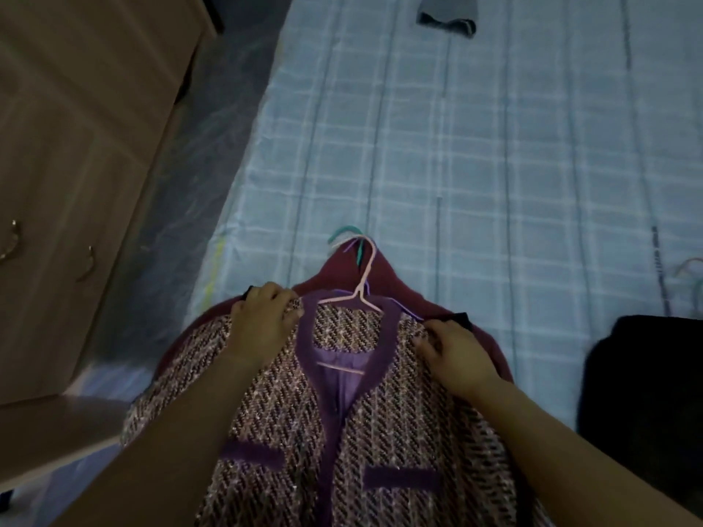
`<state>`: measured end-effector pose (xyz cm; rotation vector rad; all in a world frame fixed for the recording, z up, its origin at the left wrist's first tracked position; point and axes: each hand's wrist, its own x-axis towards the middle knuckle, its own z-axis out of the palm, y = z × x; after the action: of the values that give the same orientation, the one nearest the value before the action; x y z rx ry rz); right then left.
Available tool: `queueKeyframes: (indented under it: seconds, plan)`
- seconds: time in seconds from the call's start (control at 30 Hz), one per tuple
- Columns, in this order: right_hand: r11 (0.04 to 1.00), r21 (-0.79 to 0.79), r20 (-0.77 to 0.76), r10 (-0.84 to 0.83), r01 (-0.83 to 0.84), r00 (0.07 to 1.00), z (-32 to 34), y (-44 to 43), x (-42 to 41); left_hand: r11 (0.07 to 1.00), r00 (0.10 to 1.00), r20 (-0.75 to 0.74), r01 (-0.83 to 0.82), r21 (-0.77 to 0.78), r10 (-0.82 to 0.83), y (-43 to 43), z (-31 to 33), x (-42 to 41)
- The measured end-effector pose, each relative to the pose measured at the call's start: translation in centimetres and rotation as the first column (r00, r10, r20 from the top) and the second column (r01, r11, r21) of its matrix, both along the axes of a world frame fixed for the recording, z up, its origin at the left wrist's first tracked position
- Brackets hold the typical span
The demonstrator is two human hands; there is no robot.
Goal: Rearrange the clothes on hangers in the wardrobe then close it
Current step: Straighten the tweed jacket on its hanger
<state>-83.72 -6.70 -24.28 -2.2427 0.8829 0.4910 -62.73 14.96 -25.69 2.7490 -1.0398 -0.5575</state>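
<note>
The tweed jacket (399,431), woven in pink and dark diagonal flecks with purple trim round the neckline, front edge and two pocket bands, lies face up on the near end of the bed (494,165), hung on a pink hanger (361,287) whose hook points away up the mattress. It sits on top of a maroon garment (342,271), which shows as a border round the jacket's collar and shoulders. A teal hook (344,232) and a purple one poke out beside the pink hook above the maroon collar. The left hand (262,321) holds the jacket's left shoulder with its fingers curled into the cloth beside the purple trim. The right hand (452,355) grasps the opposite shoulder the same way, fingers bent over the fabric. The bed is covered in a pale blue checked sheet. A dark garment (646,393) lies bunched on it at the right, and a grey garment (447,17) lies at the far end. To the left of the bed, across a strip of floor (182,176), stands the brown wardrobe (76,146) with curved metal handles (87,264).
</note>
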Motion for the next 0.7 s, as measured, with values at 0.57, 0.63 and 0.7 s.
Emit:
queueKeyframes:
  seconds: [0.57,0.63,0.7]
  plan:
    - [0.996,-0.08,0.339,-0.008,0.038,0.941,10.3,5.2,-10.5,0.966,0.984,-0.09,0.13,-0.222,-0.153,5.3,13.6,-10.8]
    - [0.995,-0.067,0.415,-0.035,0.069,0.909,13.6,6.5,-14.2,0.95,0.988,-0.06,0.117,-0.29,-0.14,6.5,16.4,-14.3]
    - [0.987,-0.086,0.488,-0.074,0.132,0.87,16.7,8.0,-18.6,0.928,0.99,-0.011,0.129,-0.351,-0.142,7.1,19.5,-18.1]
